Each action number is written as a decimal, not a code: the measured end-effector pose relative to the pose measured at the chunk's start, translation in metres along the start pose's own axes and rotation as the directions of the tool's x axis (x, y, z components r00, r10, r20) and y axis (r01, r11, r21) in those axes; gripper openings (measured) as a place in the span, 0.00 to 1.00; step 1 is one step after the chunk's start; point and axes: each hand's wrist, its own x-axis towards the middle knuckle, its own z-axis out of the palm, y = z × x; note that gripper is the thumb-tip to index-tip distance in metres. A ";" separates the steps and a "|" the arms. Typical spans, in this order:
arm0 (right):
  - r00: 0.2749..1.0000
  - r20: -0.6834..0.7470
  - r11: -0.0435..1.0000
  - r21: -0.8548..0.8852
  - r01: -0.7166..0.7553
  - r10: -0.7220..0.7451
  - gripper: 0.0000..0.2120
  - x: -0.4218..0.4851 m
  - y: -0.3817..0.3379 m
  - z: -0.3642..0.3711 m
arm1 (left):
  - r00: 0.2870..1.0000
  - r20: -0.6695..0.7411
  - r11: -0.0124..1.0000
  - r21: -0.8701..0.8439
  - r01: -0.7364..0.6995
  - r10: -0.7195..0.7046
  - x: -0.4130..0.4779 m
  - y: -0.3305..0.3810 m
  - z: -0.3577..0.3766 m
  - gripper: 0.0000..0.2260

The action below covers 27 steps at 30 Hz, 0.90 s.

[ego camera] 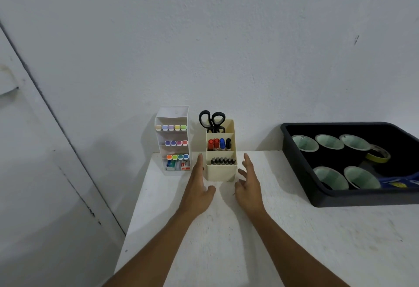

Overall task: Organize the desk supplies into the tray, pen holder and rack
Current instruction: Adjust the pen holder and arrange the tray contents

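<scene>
Leftmost, a pale grey door panel [34, 150] with a chipped edge slants down beside the rough-plastered white wall [226, 37]. Below them a white table [226, 241] with a matte, faintly grainy top fills the lower frame.

At the table's far left corner, against the wall, stands the rack [173, 138], a translucent white plastic tower with stepped shelves. It holds thirteen highlighters [171, 127] with their square pastel and bright caps facing out: five on the top shelf, four on the next and four on the third. Two small boxes [178, 164] lie in the bottom bay.

The left hand [197, 187] lies flat-fingered, thumb apart, along the left side of the pen holder [221, 173]. Whether it touches the wall of it I cannot tell.

This cream holder is a smooth rectangular box with three stepped compartments. One pair of black-handled scissors [212, 120] stands in the rear compartment. Four markers [219, 144] stand in the middle one: two red, one blue and one black. Dark pens [223, 161] fill the front one, probably six, though they blur together.

The right hand [249, 184] hovers just beside the holder's right side, its fingers loosely spread and holding nothing.

Well apart at the right sits the tray [362, 200], a glossy black plastic tub with rounded corners. Inside it are five wide tape rolls [330, 142] with pale green cores, one thinner yellow roll [378, 154], and a blue packet [399, 181] at the frame's edge.
</scene>
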 end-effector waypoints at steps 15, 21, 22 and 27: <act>0.979 0.200 0.982 -0.171 0.079 -0.044 0.38 0.027 -0.018 -0.021 | 0.996 0.084 0.998 0.050 -0.045 0.040 0.043 -0.003 -0.010 0.41; 0.981 0.192 0.985 -0.161 0.065 -0.034 0.37 0.025 -0.024 -0.020 | 0.996 0.095 0.999 0.042 -0.006 0.002 0.042 -0.006 -0.009 0.40; 0.980 0.196 0.986 -0.155 0.053 -0.022 0.38 0.025 -0.024 -0.020 | 0.995 0.098 0.999 0.032 0.017 -0.020 0.042 -0.008 -0.008 0.39; 0.973 0.227 0.989 -0.145 0.005 0.028 0.36 0.022 -0.021 -0.018 | 0.995 0.090 0.999 -0.013 0.045 -0.043 0.040 -0.013 -0.003 0.36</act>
